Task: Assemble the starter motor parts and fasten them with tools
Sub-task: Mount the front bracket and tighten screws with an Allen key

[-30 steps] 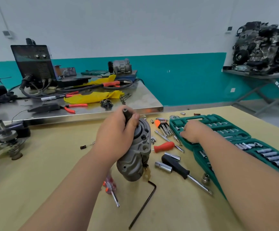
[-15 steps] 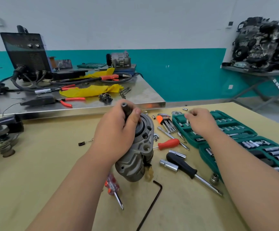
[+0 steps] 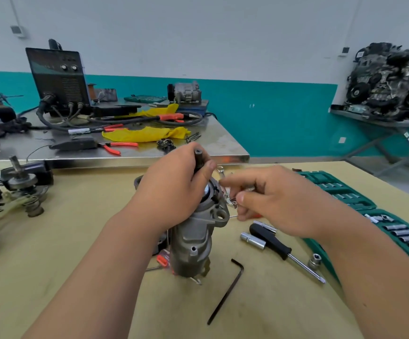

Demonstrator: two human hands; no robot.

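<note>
The starter motor (image 3: 193, 236) stands on end on the table (image 3: 51, 265); it looks heavy and rigid, best gripped round its body. The left hand (image 3: 171, 192) clasps its top. The right hand (image 3: 279, 204) curls just beside it, and I cannot tell whether it pinches anything.

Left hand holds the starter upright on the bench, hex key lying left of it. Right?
Wrong on one point: the hex key lies right of the starter, nearer the camera, as the head view shows. The left hand does hold the starter upright on the bench.
</note>
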